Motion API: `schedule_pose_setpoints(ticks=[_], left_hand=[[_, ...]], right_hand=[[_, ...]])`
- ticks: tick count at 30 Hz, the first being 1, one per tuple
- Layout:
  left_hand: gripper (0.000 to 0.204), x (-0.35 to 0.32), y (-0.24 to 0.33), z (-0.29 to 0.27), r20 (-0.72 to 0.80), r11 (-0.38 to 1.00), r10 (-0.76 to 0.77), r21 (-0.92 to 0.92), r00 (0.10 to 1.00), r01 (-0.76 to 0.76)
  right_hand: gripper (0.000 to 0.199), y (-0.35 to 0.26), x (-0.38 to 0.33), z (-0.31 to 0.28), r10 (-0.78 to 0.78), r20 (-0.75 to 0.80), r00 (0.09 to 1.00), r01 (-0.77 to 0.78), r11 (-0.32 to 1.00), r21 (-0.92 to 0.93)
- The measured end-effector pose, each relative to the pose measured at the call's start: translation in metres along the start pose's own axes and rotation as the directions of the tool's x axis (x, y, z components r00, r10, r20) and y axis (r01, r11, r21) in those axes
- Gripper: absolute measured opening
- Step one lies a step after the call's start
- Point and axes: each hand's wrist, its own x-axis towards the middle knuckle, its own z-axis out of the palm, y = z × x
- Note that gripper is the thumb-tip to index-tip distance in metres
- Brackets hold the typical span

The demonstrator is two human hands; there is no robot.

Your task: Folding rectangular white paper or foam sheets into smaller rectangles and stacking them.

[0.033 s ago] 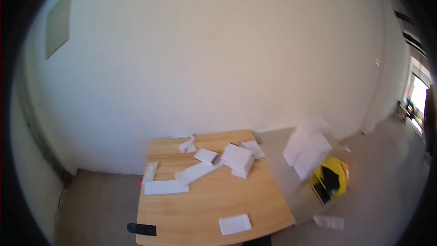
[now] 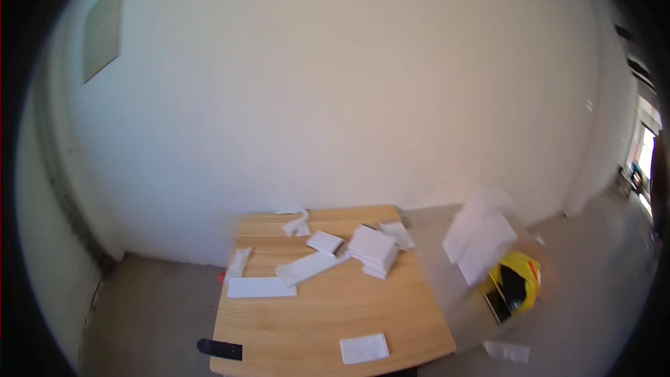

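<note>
Neither of my hands is in view. A wooden table (image 2: 328,321) stands against a white wall. Several white folded pieces lie scattered on it. A stack of white pieces (image 2: 373,250) sits near the table's far right. A long flat white piece (image 2: 261,287) lies at the left, and another long one (image 2: 307,267) lies angled beside it. A single white rectangle (image 2: 363,348) rests near the front edge. A small black object (image 2: 219,349) sits at the front left corner.
To the right of the table a yellow bag (image 2: 518,286) stands on the grey floor, with large white sheets (image 2: 480,241) leaning next to it. A white piece (image 2: 507,351) lies on the floor. A bright doorway (image 2: 645,157) is at the far right.
</note>
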Motion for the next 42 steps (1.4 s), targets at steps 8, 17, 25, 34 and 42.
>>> schedule_pose_setpoints(ticks=[8,17,25,34,42], left_hand=[[0.024,-0.093,0.036,0.096,-0.29,0.954,-0.251,-0.236,0.923,0.185],[0.018,-0.117,0.037,0.135,-0.454,0.918,-0.373,-0.309,0.809,0.249],[0.015,-0.141,0.015,0.115,-0.442,0.938,-0.337,-0.235,0.832,0.255],[0.013,-0.139,-0.034,-0.006,0.058,0.995,-0.068,0.077,0.996,0.063],[0.014,0.131,0.024,0.024,0.747,0.837,0.355,0.014,0.563,-0.547]], right_hand=[[0.072,-0.082,0.147,0.022,-0.17,-0.028,0.985,0.155,0.945,-0.287],[0.067,-0.276,0.172,-0.017,-0.58,-0.051,0.813,0.541,0.784,-0.304],[0.063,-0.289,0.156,-0.012,-0.691,-0.094,0.717,0.662,0.717,-0.218],[0.059,-0.026,0.056,0.007,-0.315,-0.248,0.916,0.32,0.947,-0.02],[0.047,-0.145,0.001,-0.082,-0.324,-0.634,0.702,0.419,0.908,0.001]])
